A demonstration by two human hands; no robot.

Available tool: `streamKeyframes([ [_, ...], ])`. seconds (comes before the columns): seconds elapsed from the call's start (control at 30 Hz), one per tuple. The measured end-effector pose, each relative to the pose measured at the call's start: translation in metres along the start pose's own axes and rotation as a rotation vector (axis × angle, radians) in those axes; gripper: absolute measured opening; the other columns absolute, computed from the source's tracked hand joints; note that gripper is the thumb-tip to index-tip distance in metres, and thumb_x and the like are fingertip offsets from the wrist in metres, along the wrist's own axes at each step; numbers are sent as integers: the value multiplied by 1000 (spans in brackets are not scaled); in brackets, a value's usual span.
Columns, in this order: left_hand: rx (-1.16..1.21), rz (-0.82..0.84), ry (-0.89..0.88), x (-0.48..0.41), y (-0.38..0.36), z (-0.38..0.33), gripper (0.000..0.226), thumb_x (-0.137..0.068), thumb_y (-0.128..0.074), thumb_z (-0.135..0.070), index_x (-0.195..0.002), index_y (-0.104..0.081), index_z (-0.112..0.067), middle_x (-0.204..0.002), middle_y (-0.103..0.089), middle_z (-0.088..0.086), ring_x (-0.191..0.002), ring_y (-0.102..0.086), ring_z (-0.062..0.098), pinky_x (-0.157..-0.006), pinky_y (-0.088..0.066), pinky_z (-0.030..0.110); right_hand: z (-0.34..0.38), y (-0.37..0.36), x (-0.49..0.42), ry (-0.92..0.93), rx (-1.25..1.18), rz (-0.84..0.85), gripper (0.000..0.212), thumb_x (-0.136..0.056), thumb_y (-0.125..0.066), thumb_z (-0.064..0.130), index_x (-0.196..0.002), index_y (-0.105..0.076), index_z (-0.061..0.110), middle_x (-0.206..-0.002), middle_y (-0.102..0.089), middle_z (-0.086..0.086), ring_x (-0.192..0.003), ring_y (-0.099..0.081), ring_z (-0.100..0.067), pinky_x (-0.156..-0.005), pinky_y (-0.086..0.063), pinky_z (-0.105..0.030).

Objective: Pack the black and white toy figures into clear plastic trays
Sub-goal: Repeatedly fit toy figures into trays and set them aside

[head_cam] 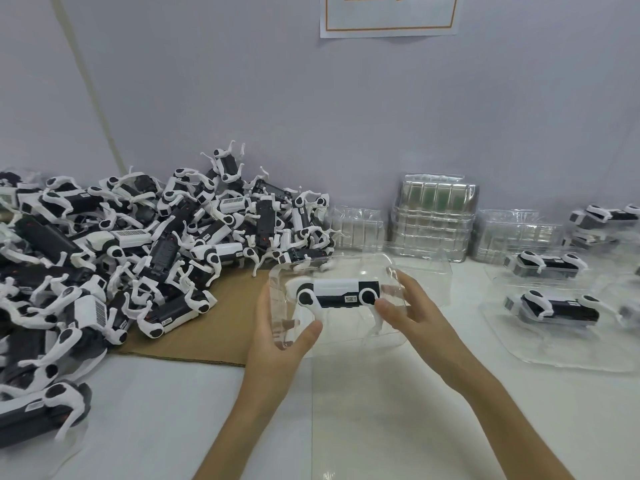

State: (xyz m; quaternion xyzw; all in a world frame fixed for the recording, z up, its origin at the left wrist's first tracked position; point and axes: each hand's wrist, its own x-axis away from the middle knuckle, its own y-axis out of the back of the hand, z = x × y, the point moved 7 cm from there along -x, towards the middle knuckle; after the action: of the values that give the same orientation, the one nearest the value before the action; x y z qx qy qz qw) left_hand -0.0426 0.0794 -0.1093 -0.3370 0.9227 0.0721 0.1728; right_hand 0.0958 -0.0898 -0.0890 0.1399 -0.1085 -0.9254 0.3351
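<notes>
A black and white toy figure (337, 293) lies on its side inside a clear plastic tray (349, 268) in front of me, above the white table. My left hand (277, 337) grips the tray's left end, thumb on the front and fingers behind. My right hand (408, 306) holds the right end, its fingers curled over the tray next to the figure's rear leg. A big heap of loose figures (138, 244) covers the left of the table. Packed trays with figures (554, 306) lie at the right.
Stacks of empty clear trays (433, 216) stand against the back wall, with lower stacks on either side. A sheet of brown cardboard (214, 327) lies under the heap's edge. A paper sign (391, 15) hangs on the wall.
</notes>
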Motion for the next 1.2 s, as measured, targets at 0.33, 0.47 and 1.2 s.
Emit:
streamKeyframes([
  [0.33, -4, -24, -28, 1, 2, -5, 90, -68, -75, -52, -145, -27, -50, -124, -43, -52, -111, -50, -22, -81, -43, 14, -4, 6, -2, 40, 42, -153, 69, -71, -62, 69, -133, -47, 44, -123, -57, 17, -88, -62, 1, -88, -52, -33],
  [0.47, 12, -44, -18, 1, 4, -5, 94, -63, -77, -54, -145, -30, -48, -126, -48, -45, -112, -52, -17, -86, -42, 19, -2, 5, -1, 61, 21, -199, 62, -69, -64, 68, -125, -51, 44, -119, -59, 17, -83, -62, 4, -78, -49, -26],
  [1.2, -17, -93, 68, -1, 8, 5, 90, -63, -88, -35, -139, -40, -36, -124, -60, -10, -117, -60, 9, -100, -49, 37, 6, 6, 4, 142, -29, -258, 69, -66, -73, 55, -128, -48, 38, -116, -56, 16, -84, -59, 2, -71, -48, -12],
])
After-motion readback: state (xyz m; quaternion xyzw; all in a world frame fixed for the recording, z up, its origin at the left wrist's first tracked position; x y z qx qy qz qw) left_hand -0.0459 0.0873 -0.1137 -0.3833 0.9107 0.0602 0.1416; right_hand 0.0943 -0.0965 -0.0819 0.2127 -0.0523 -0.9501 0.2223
